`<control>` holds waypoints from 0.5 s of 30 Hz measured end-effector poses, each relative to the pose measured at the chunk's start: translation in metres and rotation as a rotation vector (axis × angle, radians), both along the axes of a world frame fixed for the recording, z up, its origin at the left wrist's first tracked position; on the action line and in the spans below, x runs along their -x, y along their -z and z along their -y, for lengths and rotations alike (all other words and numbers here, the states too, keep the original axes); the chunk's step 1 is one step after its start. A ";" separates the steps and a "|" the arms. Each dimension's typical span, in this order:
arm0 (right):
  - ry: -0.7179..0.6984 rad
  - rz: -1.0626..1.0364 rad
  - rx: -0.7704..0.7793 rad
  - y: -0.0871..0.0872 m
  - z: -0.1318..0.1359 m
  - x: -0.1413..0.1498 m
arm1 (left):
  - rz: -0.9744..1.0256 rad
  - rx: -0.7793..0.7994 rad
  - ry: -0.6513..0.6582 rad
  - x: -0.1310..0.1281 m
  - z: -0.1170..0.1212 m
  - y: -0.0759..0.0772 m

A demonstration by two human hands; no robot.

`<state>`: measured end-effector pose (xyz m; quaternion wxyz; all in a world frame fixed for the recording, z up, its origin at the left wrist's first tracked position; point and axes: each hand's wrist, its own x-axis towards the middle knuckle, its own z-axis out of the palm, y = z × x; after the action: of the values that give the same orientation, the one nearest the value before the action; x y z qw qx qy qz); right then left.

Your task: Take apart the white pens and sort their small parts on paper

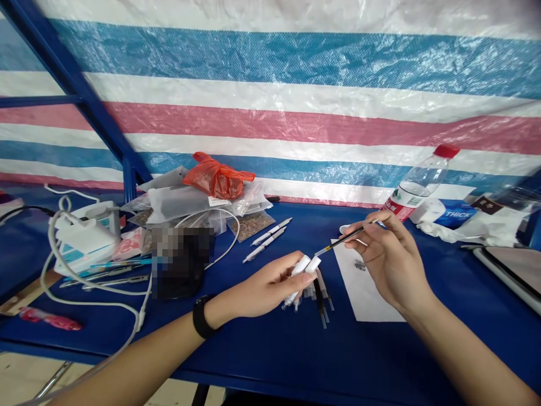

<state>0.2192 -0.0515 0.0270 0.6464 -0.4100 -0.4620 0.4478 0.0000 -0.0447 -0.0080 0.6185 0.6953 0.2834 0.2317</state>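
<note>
My left hand (266,287), with a black band on its wrist, is closed around white pen barrels (313,264); two of their ends stick up past the thumb. Between the fingertips of my right hand (391,256) is a thin pen refill (338,242) with dark ink. The refill slants down to the left, its lower end right by the barrel ends; I cannot tell whether it is inside one. Beneath and beside my left hand lie several loose refills (323,310) and white pen parts. Small metal pieces (360,265) rest on a white paper sheet (357,301) near my right hand.
Two white pens (266,242) lie beyond my left hand. Plastic bags (173,200), a red bag (217,177), a pixelated dark object (181,265), cables (51,265) and more pens crowd the left. A bottle (420,183), tissue packs (454,213) and a tablet-like device (511,270) are at right.
</note>
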 end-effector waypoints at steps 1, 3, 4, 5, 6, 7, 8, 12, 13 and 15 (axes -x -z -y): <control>-0.017 0.011 -0.002 0.001 0.000 0.000 | -0.001 -0.014 -0.006 0.000 0.000 -0.001; -0.091 0.044 0.000 0.004 0.002 0.001 | -0.008 -0.047 -0.010 0.000 0.000 -0.003; -0.144 0.056 0.007 0.007 0.003 0.003 | -0.019 -0.065 -0.011 0.000 0.000 -0.003; -0.195 0.060 0.020 0.010 0.004 0.005 | -0.036 -0.084 -0.012 0.000 0.000 -0.003; -0.237 0.057 0.036 0.012 0.006 0.007 | -0.056 -0.106 -0.015 0.000 0.000 -0.003; -0.265 0.047 0.056 0.015 0.007 0.010 | -0.075 -0.128 -0.024 0.000 0.000 -0.002; -0.277 0.031 0.072 0.017 0.007 0.012 | -0.092 -0.148 -0.041 0.000 0.000 -0.001; -0.264 0.006 0.107 0.020 0.007 0.018 | -0.111 -0.203 -0.123 -0.001 -0.001 0.003; -0.254 0.010 0.108 0.019 0.006 0.019 | -0.112 -0.215 -0.134 -0.001 -0.001 0.003; -0.221 0.024 0.108 0.019 0.005 0.020 | -0.115 -0.238 -0.138 -0.001 -0.002 0.004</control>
<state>0.1990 -0.0564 0.0077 0.5644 -0.3962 -0.4873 0.5358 0.0012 -0.0430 -0.0115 0.4970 0.7548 0.3360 0.2653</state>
